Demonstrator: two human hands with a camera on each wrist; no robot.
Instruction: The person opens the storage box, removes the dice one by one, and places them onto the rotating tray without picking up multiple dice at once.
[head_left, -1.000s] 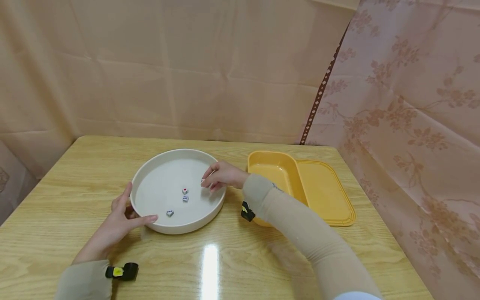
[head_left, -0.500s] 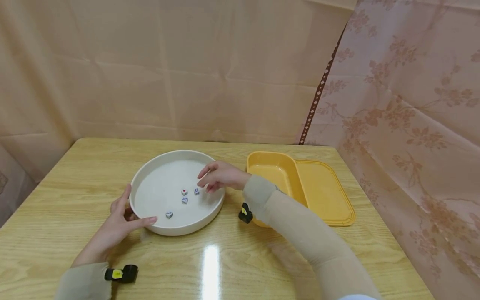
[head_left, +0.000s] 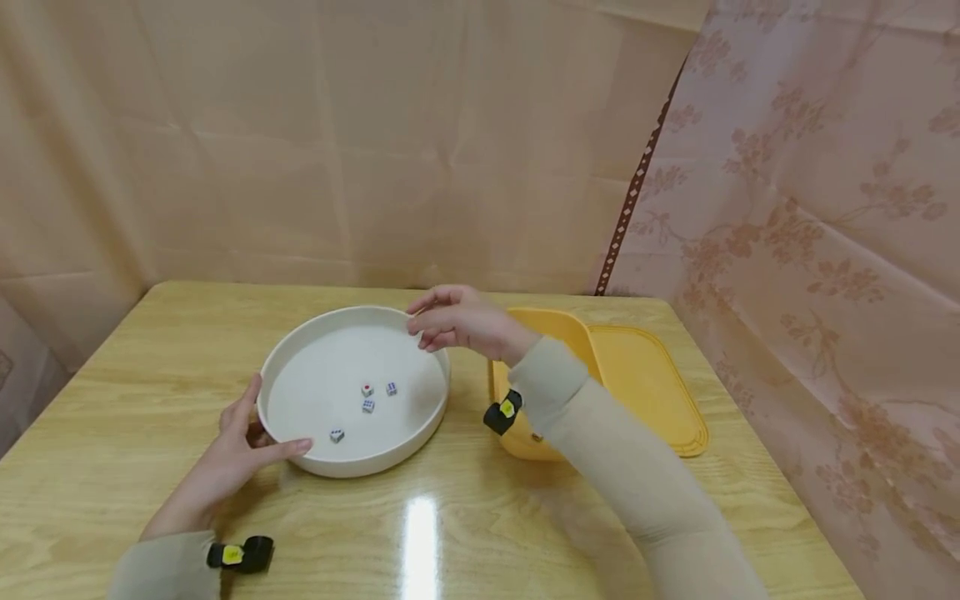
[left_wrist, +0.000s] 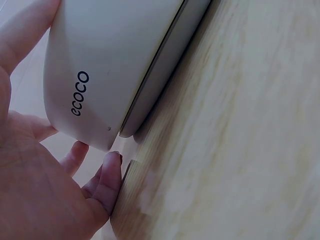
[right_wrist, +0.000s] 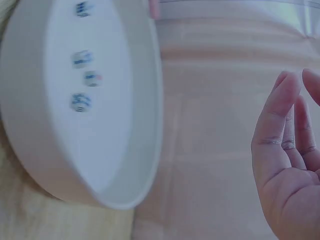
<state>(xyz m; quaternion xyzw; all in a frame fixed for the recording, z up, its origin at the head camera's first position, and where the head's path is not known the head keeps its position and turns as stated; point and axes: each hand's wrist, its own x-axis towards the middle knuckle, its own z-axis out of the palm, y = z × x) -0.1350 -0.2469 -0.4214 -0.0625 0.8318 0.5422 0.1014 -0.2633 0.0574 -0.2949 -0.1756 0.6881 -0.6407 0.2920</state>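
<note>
Several white dice lie on the floor of a white round tray. Among them are a die with a red dot, a die to its right, one just below and another near the front rim. My left hand holds the tray at its front left, thumb at the rim and fingers along the outer wall. In the left wrist view, that wall carries the word "ecoco". My right hand hovers by the tray's right rim, fingers loosely bent, with nothing between them in the right wrist view.
To the right stands a yellow box, partly hidden behind my right forearm. A flat yellow lid lies beside it. The wooden table ends at a beige curtain behind and a flowered cloth on the right.
A die at my right fingertips was let go onto the tray floor. Since then the right hand has risen and moved back and right. My left hand stays on the tray.
</note>
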